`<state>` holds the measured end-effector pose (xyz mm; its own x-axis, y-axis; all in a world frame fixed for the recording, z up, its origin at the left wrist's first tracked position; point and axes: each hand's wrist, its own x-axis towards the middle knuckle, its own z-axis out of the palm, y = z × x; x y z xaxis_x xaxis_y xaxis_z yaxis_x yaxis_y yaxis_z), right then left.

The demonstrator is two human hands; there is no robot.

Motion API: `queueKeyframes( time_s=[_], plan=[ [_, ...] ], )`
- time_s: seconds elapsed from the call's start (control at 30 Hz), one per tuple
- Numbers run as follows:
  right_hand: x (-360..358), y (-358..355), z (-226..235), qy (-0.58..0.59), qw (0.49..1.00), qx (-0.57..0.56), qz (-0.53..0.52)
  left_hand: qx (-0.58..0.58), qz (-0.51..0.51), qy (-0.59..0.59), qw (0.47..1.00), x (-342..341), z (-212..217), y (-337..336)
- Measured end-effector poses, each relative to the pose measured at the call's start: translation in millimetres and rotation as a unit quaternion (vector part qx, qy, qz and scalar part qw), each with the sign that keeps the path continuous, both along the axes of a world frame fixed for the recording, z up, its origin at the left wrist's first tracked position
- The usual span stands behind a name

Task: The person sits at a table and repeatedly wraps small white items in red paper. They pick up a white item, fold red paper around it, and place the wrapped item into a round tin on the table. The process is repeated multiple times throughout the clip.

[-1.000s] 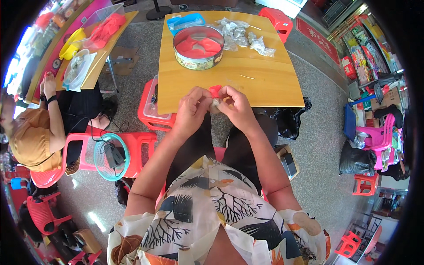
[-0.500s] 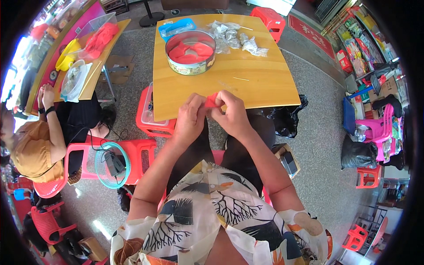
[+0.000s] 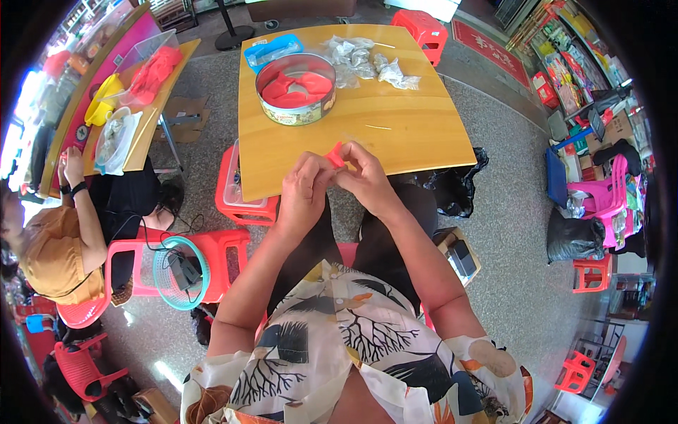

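Both hands meet just over the near edge of the wooden table (image 3: pixel 395 138), with a small red piece of fabric or thin sheet (image 3: pixel 335 155) pinched between them. My left hand (image 3: pixel 305 185) closes its fingertips on the piece's lower left side. On the other side, my right hand (image 3: pixel 367 177) grips it between thumb and bent fingers. What else the fingertips may hold is too small to make out. Beyond the hands stands a round tin (image 3: pixel 296 113) with more red pieces (image 3: pixel 300 88) lying inside against its wall.
Behind the tin lies a blue tray (image 3: pixel 272 51); crumpled clear plastic bags (image 3: pixel 360 56) are to its right. A thin stick (image 3: pixel 378 127) rests on the tabletop. A red stool (image 3: pixel 244 205) touches the table's left side. At far left, a person (image 3: pixel 60 240) sits working at another table.
The view has shifted slightly. Between my fingers the red piece now stands up more, its shape narrower, and my hands stay together.
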<state>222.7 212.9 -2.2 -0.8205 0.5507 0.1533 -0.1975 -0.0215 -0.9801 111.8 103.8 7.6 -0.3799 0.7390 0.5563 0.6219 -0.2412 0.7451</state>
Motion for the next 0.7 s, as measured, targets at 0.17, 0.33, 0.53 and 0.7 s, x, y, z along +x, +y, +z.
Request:
queueKeyframes(
  time_s=[0.17, 0.33, 0.53, 0.7],
  plan=[
    [-5.2, -3.9, -2.2, 0.028, 0.999, -0.038, -0.024, 0.002, -0.008, 0.003, 1.0, 0.6, 3.5, -1.3],
    [-6.3, -8.0, 4.5, -0.008, 0.953, 0.246, -0.176, 0.003, 0.01, 0.007, 1.0, -1.1, 3.2, 2.3],
    [3.9, -2.1, 19.5, 0.011, 0.996, -0.092, 0.001, -0.018, -0.01, -0.111, 0.994, 4.4, -6.9, 2.3],
    [8.3, 4.1, 0.4, 0.008, 0.996, -0.087, 0.002, -0.015, -0.022, -0.112, 0.993, 10.6, -8.8, 2.5]
  ],
)
